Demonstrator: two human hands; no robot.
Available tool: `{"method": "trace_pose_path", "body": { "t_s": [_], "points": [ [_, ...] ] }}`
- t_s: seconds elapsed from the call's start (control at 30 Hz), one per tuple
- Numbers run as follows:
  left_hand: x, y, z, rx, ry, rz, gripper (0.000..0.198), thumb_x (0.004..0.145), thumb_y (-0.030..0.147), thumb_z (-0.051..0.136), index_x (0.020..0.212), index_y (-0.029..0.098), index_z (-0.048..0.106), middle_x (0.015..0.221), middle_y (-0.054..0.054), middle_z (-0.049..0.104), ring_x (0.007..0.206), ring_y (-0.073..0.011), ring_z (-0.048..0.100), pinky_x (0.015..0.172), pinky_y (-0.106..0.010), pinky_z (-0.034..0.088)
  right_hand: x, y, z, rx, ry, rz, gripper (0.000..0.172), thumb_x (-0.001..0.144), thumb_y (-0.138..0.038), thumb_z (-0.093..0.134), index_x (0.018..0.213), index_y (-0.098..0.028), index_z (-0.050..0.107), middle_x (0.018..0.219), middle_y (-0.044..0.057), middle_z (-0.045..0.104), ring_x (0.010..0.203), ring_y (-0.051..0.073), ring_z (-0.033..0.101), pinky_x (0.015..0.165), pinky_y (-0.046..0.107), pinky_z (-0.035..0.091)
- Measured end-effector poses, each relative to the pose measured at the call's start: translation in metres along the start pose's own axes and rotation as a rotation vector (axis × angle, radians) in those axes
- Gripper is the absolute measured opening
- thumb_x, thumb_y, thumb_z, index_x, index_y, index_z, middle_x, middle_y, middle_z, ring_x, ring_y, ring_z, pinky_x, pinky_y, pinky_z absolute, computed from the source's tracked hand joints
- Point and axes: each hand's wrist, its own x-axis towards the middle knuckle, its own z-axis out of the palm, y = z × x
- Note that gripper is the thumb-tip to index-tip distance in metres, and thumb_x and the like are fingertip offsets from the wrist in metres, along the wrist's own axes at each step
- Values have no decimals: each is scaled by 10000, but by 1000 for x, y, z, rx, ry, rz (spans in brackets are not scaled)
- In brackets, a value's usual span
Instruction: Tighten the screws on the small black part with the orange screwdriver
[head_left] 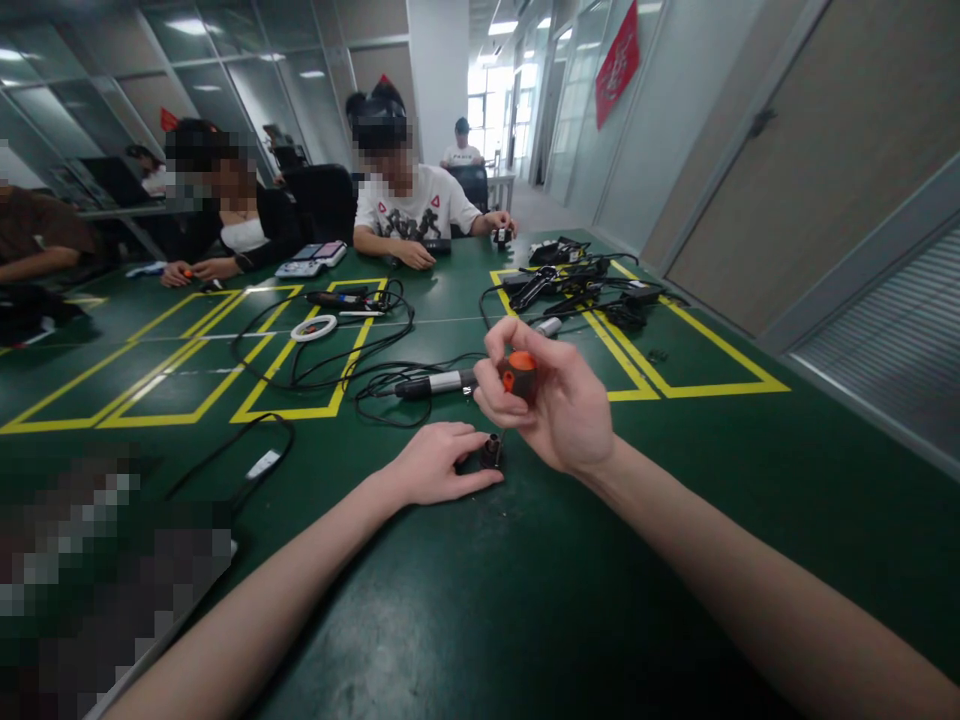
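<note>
My left hand (442, 464) rests on the green table, its thumb and fingers around a small black part (491, 452) that stands on the surface. Above and to the right, my right hand (551, 400) is closed on the orange and black handle of a screwdriver (520, 372). A thin shaft points down from the handle beside the black part; its tip is too small to make out. Just behind my hands lies a black and grey cylindrical tool (435, 384) with a coiled black cable.
Black cables and devices (555, 285) are heaped at the back right. A white ring (313, 328) lies within yellow tape outlines at the left. Across the table sit a person in a white shirt (420, 215) and one in a dark jacket (244, 230).
</note>
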Motion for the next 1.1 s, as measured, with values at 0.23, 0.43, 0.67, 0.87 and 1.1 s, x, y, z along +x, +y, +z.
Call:
{"method": "trace_pose_path", "body": {
  "t_s": [0.23,0.43,0.67,0.87,1.1],
  "points": [
    [0,-1,1,-12,-9,-5,387,980,551,595,954,178,695,845,-39,669,775,-172,636,696,-269,452,3,-2,-1,-60,24,-3,371,929,-491,648,731,-201,528,580,-44,469,476,81,336,438,211,246],
    [0,0,0,4,-1,0,380,972,537,616,872,174,667,794,-23,635,718,-158,599,645,-267,416,2,-1,-1,-4,34,4,369,926,-537,634,784,-221,505,518,-99,359,437,64,170,414,195,156],
    [0,1,0,4,-16,-14,395,986,552,585,969,173,698,808,-27,640,728,-155,601,667,-264,429,3,1,-1,-48,55,-33,343,911,-472,668,760,-214,502,590,-57,491,451,69,325,422,202,231],
    [0,1,0,17,3,-3,385,975,542,609,861,179,665,761,-16,609,691,-153,574,628,-266,398,3,0,0,-23,34,-2,443,923,-584,646,724,-212,510,529,-83,363,446,71,225,415,208,180],
    [-1,0,0,-16,-9,-9,391,981,551,592,971,176,701,862,-47,674,782,-175,633,697,-266,452,2,0,-1,-35,36,-36,315,900,-438,683,762,-223,500,541,-73,466,433,73,295,409,200,209]
  ]
}}
